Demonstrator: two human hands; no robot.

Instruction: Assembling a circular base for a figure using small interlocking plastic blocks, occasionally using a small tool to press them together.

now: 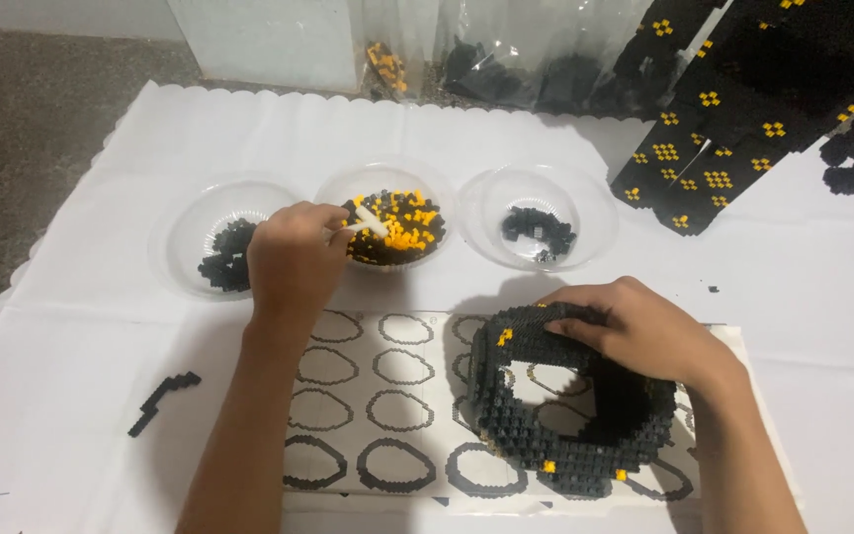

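— What was the left hand (294, 259) doing?
— Its grip was closed on white tweezers (363, 223), tips in the middle bowl (387, 183) of black and yellow bricks (397, 229).
— And right of that bowl?
— The right hand (635, 331) clasped the top of the black brick ring (565, 405), which stood on the instruction sheet (387, 396) below the bowl.

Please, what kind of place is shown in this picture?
Probably a hobby table at home for building with tiny bricks. A white cloth covers it, three clear bowls hold small black and yellow bricks, and a printed sheet of ring outlines lies under a half-built black ring.
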